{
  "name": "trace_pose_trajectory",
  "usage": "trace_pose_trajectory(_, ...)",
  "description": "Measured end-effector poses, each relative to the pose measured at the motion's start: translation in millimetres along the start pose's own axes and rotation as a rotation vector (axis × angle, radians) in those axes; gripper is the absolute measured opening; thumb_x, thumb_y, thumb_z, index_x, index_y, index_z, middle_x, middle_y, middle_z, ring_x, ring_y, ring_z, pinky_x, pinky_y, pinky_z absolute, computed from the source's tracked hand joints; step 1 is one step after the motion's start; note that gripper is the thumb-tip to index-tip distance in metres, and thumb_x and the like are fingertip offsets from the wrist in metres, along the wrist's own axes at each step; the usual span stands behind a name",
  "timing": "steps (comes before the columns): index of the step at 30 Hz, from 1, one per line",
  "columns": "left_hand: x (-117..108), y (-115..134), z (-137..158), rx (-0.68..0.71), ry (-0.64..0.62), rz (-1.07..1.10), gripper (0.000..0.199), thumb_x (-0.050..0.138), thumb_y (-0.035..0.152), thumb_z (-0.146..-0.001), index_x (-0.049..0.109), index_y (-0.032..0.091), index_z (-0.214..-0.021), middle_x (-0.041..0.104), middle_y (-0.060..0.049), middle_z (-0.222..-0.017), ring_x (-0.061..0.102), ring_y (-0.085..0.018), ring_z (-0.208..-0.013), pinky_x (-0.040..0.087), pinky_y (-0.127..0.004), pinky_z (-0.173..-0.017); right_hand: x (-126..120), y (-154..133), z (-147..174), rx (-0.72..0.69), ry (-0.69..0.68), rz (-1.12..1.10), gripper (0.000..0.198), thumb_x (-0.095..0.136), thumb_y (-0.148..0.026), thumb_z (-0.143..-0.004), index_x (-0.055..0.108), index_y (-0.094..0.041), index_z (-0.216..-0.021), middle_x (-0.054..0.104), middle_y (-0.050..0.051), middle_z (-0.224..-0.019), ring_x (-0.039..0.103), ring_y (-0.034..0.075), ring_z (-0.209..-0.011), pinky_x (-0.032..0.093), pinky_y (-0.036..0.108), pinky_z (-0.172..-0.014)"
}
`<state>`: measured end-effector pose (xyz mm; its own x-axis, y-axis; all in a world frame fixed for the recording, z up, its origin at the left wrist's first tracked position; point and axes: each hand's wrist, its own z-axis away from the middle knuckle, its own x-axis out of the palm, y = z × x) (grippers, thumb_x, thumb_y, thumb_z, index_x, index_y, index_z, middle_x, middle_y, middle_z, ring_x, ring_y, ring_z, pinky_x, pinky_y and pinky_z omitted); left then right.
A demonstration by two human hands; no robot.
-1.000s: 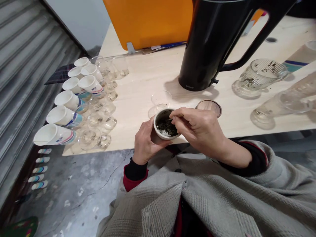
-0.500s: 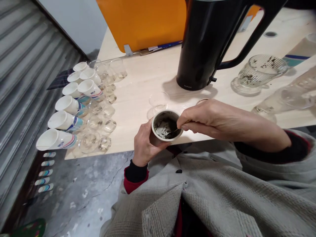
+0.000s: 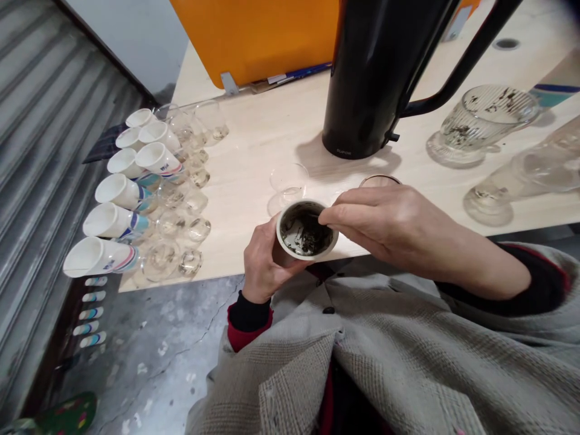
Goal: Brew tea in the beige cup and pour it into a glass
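Note:
A pale cup with dark wet tea leaves inside is tilted toward me near the table's front edge. My left hand is wrapped round its left side, thumb along the front. Over the cup's right rim my right hand is closed, its fingertips pinched together at the opening. Whatever the pinch holds is hidden by the fingers and the dark leaves. Just behind the cup stands a clear small glass. Part of another glass's rim shows behind my right hand.
A black kettle stands behind the cup. Ribbed glass with leaf bits and a clear glass are at right. Several paper cups and small clear glasses line the table's left end. An orange panel rises behind.
My right hand has rolled over, and its fingertips have risen slightly at the cup's rim. The leaves inside have shifted. My left hand keeps its hold; the view has moved slightly.

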<state>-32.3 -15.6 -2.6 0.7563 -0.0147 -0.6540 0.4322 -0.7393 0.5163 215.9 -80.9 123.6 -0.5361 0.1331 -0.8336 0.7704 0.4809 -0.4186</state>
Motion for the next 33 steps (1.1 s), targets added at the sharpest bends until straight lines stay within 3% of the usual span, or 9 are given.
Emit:
trace_pose_trajectory(3,0.8,-0.1,0.9,-0.001,-0.005,-0.015,0.092,0.083,0.070,-0.080,0.050,0.027,-0.154,0.073,-0.012,-0.133,0.073,-0.031,-0.117,0.062,-0.046,-0.097,5.6,0.6,3.8,-0.026,-0.071,0.068,0.024,0.049,-0.022,-0.107,0.070,-0.020,-0.095,0.070,0.005,-0.083,0.056,0.016,-0.066,0.039,0.032,-0.064)
trace_pose_trajectory(8,2.1,-0.7,1.6,0.016,0.009,-0.035,0.095,0.085,0.070,-0.078,0.049,0.026,-0.154,0.073,-0.013,-0.133,0.073,-0.032,-0.117,0.063,-0.046,-0.097,6.6,-3.1,4.0,0.080,0.021,-0.003,0.025,0.053,-0.029,-0.105,0.067,-0.023,-0.085,0.061,0.003,-0.069,0.051,0.017,-0.062,0.038,0.033,-0.061)
trace_pose_trajectory(16,0.3,2.5,-0.2,0.028,0.002,0.016,0.090,0.089,0.061,-0.080,0.050,0.027,-0.155,0.073,-0.011,-0.136,0.073,-0.030,-0.119,0.062,-0.046,-0.100,28.7,-8.3,-7.2,0.366,0.103,-0.633,0.023,0.057,-0.023,-0.102,0.066,-0.019,-0.081,0.068,-0.001,-0.066,0.058,0.010,-0.052,0.043,0.024,-0.051)
trace_pose_trajectory(21,0.6,2.0,-0.6,0.034,0.007,0.001,0.090,0.087,0.062,-0.081,0.050,0.025,-0.154,0.074,-0.012,-0.134,0.073,-0.031,-0.118,0.062,-0.048,-0.099,27.3,-9.2,-6.4,0.460,0.316,-0.730,0.022,0.064,-0.033,-0.103,0.070,-0.019,-0.086,0.073,0.001,-0.074,0.065,0.011,-0.057,0.047,0.024,-0.049)
trace_pose_trajectory(25,0.9,1.6,-0.3,0.040,0.017,-0.020,0.090,0.087,0.063,-0.081,0.050,0.024,-0.153,0.074,-0.013,-0.133,0.073,-0.031,-0.118,0.062,-0.047,-0.099,8.3,-11.7,3.0,0.426,0.328,-0.721,0.020,0.066,-0.032,-0.102,0.072,-0.019,-0.088,0.072,0.001,-0.074,0.064,0.012,-0.058,0.049,0.025,-0.049)
trace_pose_trajectory(29,0.9,0.8,0.6,0.043,0.016,-0.006,0.088,0.088,0.060,-0.081,0.051,0.025,-0.153,0.073,-0.012,-0.134,0.072,-0.030,-0.118,0.062,-0.045,-0.100,1.4,-10.7,7.6,0.358,0.147,-0.632,0.024,0.061,-0.027,-0.104,0.071,-0.018,-0.085,0.069,0.000,-0.068,0.060,0.010,-0.052,0.047,0.024,-0.049)
trace_pose_trajectory(33,1.0,-0.3,0.5,0.051,0.025,-0.019,0.090,0.086,0.064,-0.081,0.050,0.025,-0.154,0.074,-0.012,-0.133,0.073,-0.029,-0.117,0.062,-0.044,-0.098,15.6,-5.8,6.7,0.094,0.026,-0.404,0.018,0.058,-0.021,-0.105,0.072,-0.017,-0.094,0.071,0.000,-0.071,0.063,0.010,-0.060,0.045,0.023,-0.056)
